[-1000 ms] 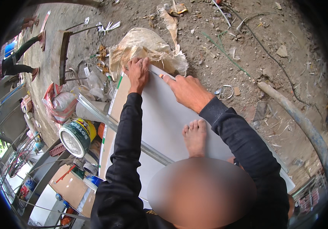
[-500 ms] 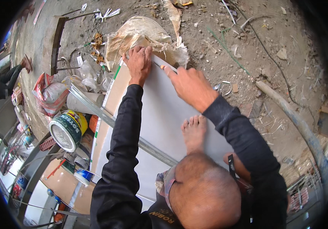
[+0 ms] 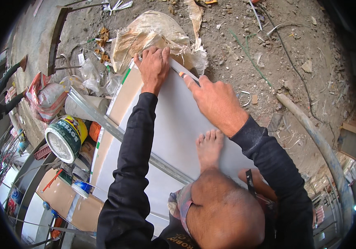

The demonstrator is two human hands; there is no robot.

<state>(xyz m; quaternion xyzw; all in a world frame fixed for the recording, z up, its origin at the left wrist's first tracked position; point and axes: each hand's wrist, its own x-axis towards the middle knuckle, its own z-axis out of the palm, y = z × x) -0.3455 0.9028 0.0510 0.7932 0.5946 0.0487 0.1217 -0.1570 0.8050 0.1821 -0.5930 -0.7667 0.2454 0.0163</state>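
A white board with brown paper-like layers at its left side, like plasterboard sheets, lies under me with my bare foot on it. My left hand is at the far end, its fingers bent over the edge and gripping it. Just to its right, my right hand is closed round a slim dark-handled utility knife. The knife points toward the left hand, close along the board's far right edge. Its tip is too small to make out clearly.
A metal channel lies across the board beneath my left arm. A crumpled woven sack sits beyond the far end. To the left are a paint bucket, a striped sack and another person's dark-clothed limbs. A long pipe lies right.
My right hand has shifted slightly right and nearer with the knife. My left hand keeps its hold on the far edge. At the left, the other person's limbs have moved.
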